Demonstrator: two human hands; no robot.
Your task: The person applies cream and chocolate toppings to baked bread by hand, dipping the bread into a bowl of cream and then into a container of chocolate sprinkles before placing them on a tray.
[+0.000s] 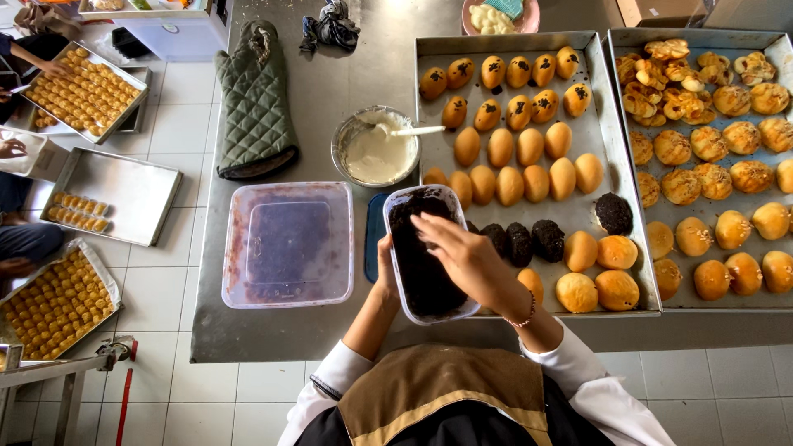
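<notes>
Down below my head camera, my left hand [385,263] grips the rectangular clear plastic tub of dark crumbs [425,252], held over the steel worktop [330,83] edge. My right hand [462,252] reaches into it, fingers curled loosely, beside the metal tray of golden buns [599,107].

The left hand [385,263] is largely concealed behind the dark-filled container [425,252]. The right-hand tray [695,299] is cut off by the right picture edge, and the pink plate [529,18] by the top edge. The right hand's fingertips [423,221] are blurred.
</notes>
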